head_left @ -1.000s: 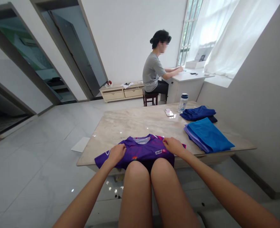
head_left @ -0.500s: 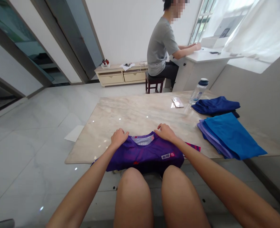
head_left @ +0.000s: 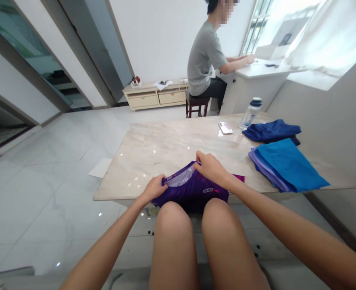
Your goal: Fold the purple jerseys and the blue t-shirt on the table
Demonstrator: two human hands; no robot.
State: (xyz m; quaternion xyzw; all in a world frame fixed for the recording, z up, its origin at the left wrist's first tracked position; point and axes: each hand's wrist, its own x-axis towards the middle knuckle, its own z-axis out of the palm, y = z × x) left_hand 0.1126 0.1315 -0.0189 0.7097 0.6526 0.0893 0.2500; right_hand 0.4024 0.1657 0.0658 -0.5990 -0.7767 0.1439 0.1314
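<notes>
Gripping hands – left (head_left: 155,188), right (head_left: 211,169) – purple jersey (head_left: 192,193) (bunched)

The single head-worn view looks forward and down from seated height, close over the knees (head_left: 173,219), the left hand (head_left: 155,188) and right hand (head_left: 211,169) on the shirt (head_left: 192,189) at the table's (head_left: 165,149) near edge, and across the room to a person (head_left: 205,60) at a desk (head_left: 256,78).

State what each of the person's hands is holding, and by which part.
Both grip the purple jersey: the left hand pinches its left shoulder edge, and the right hand holds the top edge beside the collar.
</notes>
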